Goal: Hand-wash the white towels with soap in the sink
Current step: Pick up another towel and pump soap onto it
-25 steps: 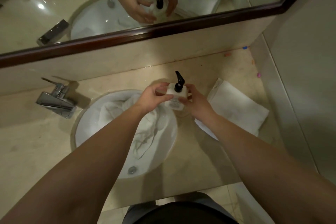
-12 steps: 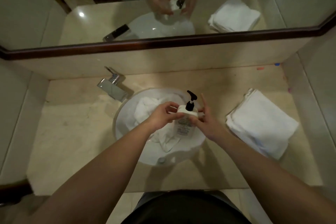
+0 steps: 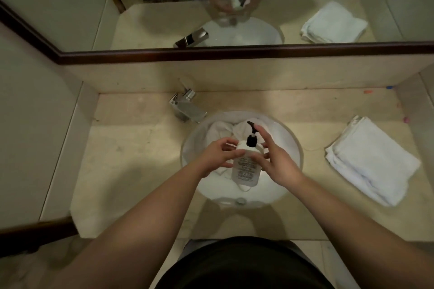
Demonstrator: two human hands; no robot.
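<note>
Both hands held white plastic pump soap bottle (image 3: pixel 245 166) over round white sink (image 3: pixel 296 148): left hand (image 3: pixel 219 156) gripped bottle; right hand (image 3: pixel 273 159) steadied it, fingers loose. Best aim nozzle at crumpled white towel (image 3: pixel 220 130), then press.

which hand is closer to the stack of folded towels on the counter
Right. The right hand is at the soap bottle over the sink, nearer the folded towels; the left hand is beyond the bottle.
</note>
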